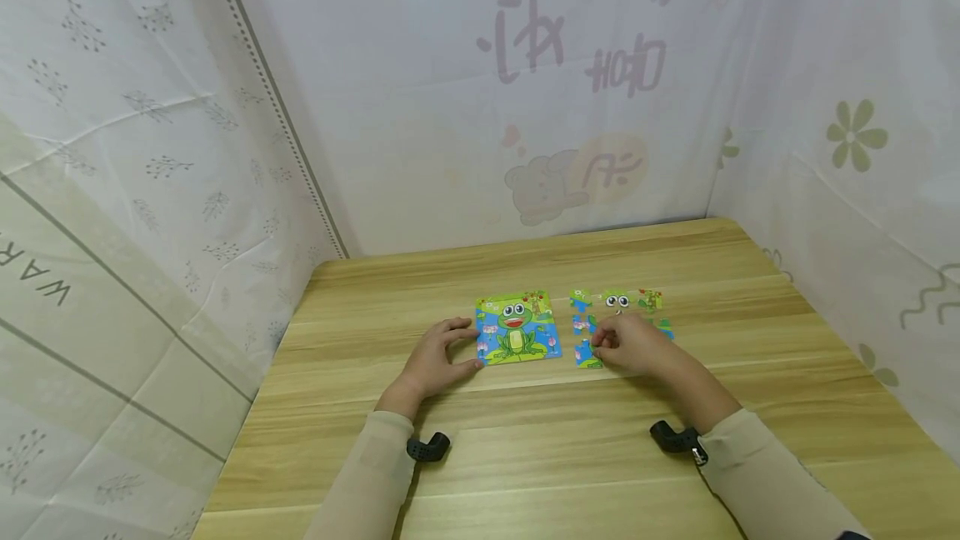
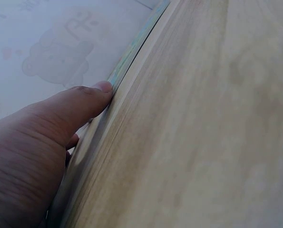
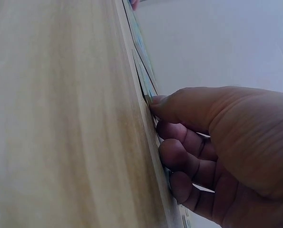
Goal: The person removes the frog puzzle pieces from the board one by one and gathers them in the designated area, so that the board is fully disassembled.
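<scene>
A square frog picture [image 1: 516, 338] lies flat on the table. My left hand [image 1: 437, 359] rests at its left side, fingers spread along that edge and thumb at the lower left corner. In the left wrist view the thumb [image 2: 91, 97] touches the picture's thin edge. To the right lie several separated frog puzzle pieces [image 1: 583, 325], with small gaps between them. Over their lower part is my right hand [image 1: 633, 346], thumb and forefinger pinching a puzzle piece [image 3: 146, 85] near the bottom left; its near edge looks slightly raised. The hand hides some pieces.
The wooden table [image 1: 525, 457] runs back to a printed white curtain [image 1: 450, 148], with more curtain on both sides. A piece with the frog's eyes [image 1: 617, 302] and a tree piece [image 1: 651, 299] lie beyond the right hand. Black wrist devices [image 1: 429, 447] sit by both sleeves.
</scene>
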Tool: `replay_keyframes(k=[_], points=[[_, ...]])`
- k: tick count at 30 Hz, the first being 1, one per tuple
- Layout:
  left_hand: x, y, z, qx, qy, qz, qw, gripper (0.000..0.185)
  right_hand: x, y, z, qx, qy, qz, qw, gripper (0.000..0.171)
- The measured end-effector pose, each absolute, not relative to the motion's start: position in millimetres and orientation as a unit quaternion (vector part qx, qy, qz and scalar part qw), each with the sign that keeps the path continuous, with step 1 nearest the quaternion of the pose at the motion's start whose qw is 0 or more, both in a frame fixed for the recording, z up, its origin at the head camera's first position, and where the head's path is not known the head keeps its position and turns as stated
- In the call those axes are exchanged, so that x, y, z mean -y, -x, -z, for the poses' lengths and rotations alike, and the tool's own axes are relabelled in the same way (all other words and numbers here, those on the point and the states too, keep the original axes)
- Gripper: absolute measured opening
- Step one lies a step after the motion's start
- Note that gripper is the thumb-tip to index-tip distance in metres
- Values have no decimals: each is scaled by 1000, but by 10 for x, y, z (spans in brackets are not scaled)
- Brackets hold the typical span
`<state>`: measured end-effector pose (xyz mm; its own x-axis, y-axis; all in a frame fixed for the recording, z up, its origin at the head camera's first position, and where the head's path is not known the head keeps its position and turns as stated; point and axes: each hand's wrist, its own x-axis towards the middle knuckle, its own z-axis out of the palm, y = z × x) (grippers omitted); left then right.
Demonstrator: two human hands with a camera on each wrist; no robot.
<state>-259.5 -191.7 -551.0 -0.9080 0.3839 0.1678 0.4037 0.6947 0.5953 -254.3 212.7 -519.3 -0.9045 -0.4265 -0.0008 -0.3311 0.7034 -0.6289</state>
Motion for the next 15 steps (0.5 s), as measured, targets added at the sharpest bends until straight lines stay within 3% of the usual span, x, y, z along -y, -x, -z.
replay_keyframes(k=[15], points=[[1918,2595,5525,920,214,327,22,55,-2133,2542,5190,-919,195,334,76,5]])
